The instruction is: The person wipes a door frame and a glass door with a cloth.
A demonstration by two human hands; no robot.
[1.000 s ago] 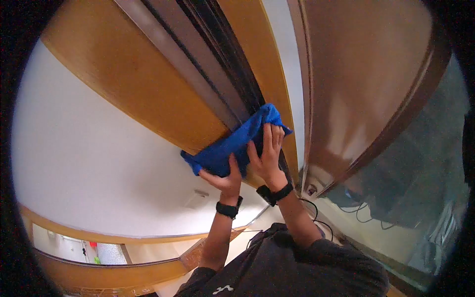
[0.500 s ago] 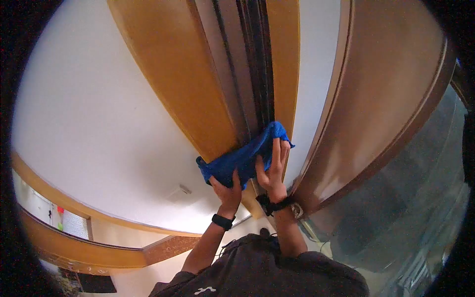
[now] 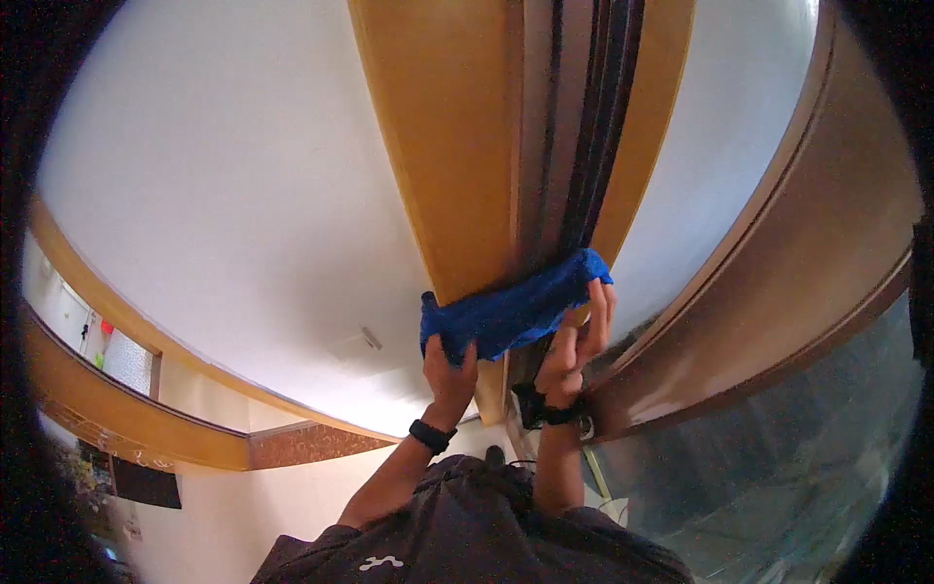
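Observation:
A blue cloth (image 3: pixel 516 310) lies across the wooden door frame (image 3: pixel 452 175) and its dark inner channel (image 3: pixel 574 146). My left hand (image 3: pixel 450 375) grips the cloth's left end, its thumb and fingertips partly behind the fabric. Around the right end, my right hand (image 3: pixel 581 341) has its fingers bent over the cloth near the frame's right strip. The cloth touches the frame and hides part of it. Both wrists carry black bands.
White wall (image 3: pixel 243 195) spreads left of the frame, with a small switch-like fitting (image 3: pixel 371 338) low on it. A brown door panel (image 3: pixel 778 292) curves along the right. Beyond it is greyish sheeting (image 3: pixel 759 467). A wood-trimmed opening (image 3: pixel 126 360) shows at far left.
The view has shifted, so the frame and cloth sit further right. My right hand's fingers are more bent around the cloth's end than before. Both hands stay on the cloth.

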